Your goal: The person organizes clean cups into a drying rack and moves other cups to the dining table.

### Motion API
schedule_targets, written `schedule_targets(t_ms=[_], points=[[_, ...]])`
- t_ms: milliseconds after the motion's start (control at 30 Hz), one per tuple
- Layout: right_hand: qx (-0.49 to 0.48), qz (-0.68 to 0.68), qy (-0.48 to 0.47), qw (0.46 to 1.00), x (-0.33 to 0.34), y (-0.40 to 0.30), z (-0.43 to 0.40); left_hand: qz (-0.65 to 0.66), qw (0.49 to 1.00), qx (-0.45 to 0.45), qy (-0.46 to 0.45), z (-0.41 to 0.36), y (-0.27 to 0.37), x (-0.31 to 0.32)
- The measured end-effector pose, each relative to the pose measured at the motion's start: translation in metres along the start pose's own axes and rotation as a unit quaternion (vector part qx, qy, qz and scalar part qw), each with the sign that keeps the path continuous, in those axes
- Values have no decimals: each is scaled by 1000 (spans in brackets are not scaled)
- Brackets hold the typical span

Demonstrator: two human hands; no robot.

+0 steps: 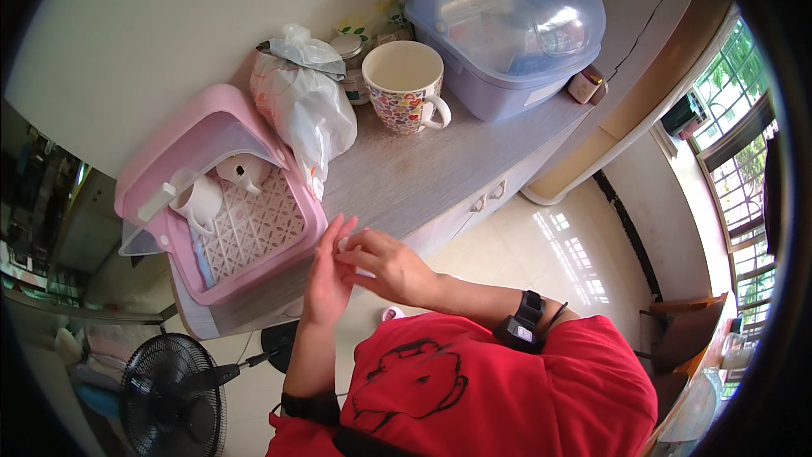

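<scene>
My left hand is raised with its fingers extended, close to the front edge of the pink plastic box. Against its palm and fingers rest the bent fingers of my right hand. A small white thing shows between the two hands; what it is and which hand bears it cannot be told. Inside the pink box, under its raised clear lid, a white mug and a white teapot-like vessel lie on a patterned drain tray.
On the grey wooden cabinet stand a tied plastic bag, a heart-patterned mug, a glass jar, a blue lidded box and a small container. A black fan is at lower left, and chairs are at right.
</scene>
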State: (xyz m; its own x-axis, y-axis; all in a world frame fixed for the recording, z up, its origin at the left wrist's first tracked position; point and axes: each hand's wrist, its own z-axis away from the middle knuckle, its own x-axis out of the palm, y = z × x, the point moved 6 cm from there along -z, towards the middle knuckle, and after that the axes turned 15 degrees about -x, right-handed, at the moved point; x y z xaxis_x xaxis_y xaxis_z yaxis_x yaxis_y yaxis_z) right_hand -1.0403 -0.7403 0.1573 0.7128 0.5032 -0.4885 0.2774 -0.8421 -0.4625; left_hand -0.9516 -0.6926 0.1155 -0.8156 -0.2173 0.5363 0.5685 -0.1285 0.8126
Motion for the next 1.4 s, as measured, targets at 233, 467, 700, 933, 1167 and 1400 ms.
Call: schedule_targets(t_ms=[233, 467, 700, 933, 1167, 1400], points=[[-10, 242, 20, 970, -22, 71, -27, -84, 995, 50, -5, 6, 16, 8], [196, 433, -185, 860, 3, 168, -48, -98, 982, -20, -159, 33, -2, -11], [114, 322, -201, 918, 69, 102, -19, -81, 988, 0, -133, 43, -3, -29], [272, 425, 4, 863, -143, 149, 58, -84, 989, 31, -117, 54, 7, -39], [14, 205, -29, 978, 4, 52, 36, -75, 975, -84, -189, 0, -26, -6], [273, 429, 165, 845, -267, 163, 130, -166, 944, -160, -235, -17, -60, 53]])
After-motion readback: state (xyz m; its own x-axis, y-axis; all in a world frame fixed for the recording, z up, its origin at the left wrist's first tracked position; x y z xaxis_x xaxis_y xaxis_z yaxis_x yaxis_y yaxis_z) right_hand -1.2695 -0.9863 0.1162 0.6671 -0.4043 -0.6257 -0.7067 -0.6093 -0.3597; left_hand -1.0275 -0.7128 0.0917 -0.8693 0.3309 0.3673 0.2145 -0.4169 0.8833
